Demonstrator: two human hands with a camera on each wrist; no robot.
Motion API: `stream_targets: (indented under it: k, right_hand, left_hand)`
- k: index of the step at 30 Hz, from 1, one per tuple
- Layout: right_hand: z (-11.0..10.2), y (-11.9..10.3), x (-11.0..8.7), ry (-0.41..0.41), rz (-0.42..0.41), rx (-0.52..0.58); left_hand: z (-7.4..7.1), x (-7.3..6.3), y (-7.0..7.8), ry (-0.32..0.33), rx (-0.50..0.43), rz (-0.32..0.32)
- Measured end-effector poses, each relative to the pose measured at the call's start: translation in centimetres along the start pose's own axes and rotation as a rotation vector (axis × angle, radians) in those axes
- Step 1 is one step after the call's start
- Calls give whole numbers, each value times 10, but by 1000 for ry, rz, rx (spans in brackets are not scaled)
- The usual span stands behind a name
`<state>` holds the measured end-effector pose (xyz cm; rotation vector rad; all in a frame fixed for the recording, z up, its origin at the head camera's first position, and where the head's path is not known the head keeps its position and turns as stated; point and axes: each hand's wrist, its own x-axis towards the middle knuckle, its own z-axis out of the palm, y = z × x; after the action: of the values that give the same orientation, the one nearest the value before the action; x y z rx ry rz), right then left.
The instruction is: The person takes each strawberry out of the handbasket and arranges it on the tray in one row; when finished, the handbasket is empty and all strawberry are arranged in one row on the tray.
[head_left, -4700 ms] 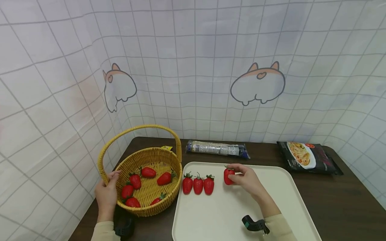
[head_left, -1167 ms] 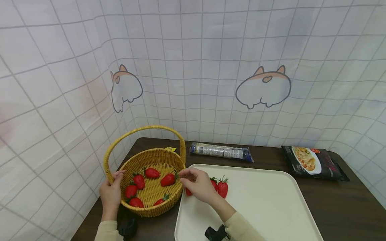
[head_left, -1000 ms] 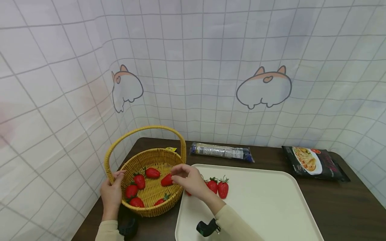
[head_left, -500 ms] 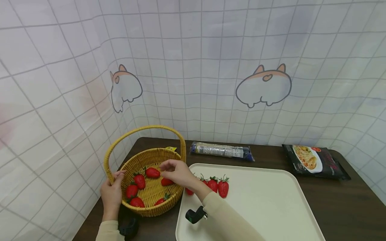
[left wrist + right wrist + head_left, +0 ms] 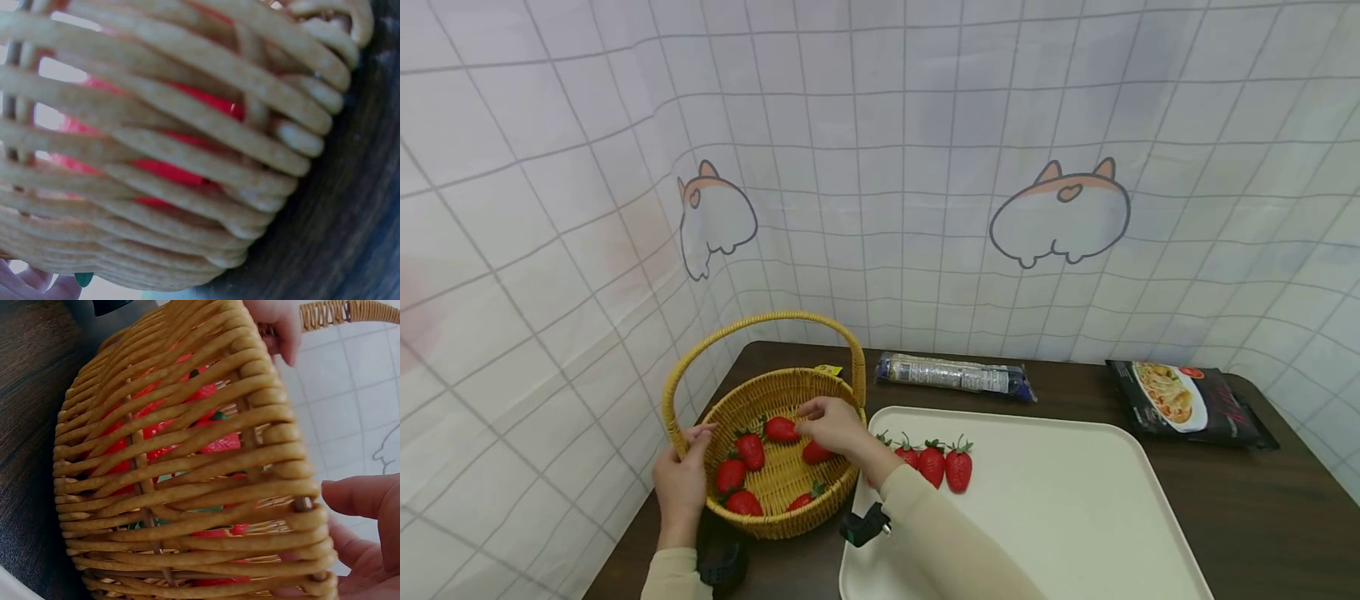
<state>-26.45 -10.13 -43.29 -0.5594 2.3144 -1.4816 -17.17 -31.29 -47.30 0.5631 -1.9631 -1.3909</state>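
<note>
A yellow wicker basket (image 5: 775, 525) with a tall handle stands at the left, several red strawberries lying inside. My left hand (image 5: 681, 483) grips its left rim where the handle starts. Over the basket's right rim reaches my right hand (image 5: 835, 425), its fingertips at the strawberry (image 5: 780, 429) farthest back. In the right wrist view, thumb and fingers of the right hand (image 5: 369, 519) are apart beside the rim. Another strawberry (image 5: 815, 452) lies partly under that hand. On the cream tray (image 5: 1037, 517), several strawberries (image 5: 932, 463) stand in a row, the leftmost partly hidden by my forearm.
Behind the tray lies a long clear-and-blue packet (image 5: 955, 375). A black food bag (image 5: 1187, 404) with a noodle picture is at the back right. The dark table (image 5: 1262, 517) meets a white grid-patterned curtain (image 5: 925, 167) at the back and left.
My right hand held a strawberry over the tray; that strawberry now stands in the row. The hand has moved left into the basket, up to the back strawberry. My left hand keeps its grip.
</note>
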Motion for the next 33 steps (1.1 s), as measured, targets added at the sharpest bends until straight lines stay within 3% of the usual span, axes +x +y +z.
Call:
stream_targets:
  k: [18, 33]
  right_hand:
    - [15, 5, 2, -205, -55, -187]
    - [21, 6, 8, -255, -33, -382]
  left_hand:
    - [0, 0, -1, 11, -4, 9]
    - [0, 0, -1, 2, -2, -13]
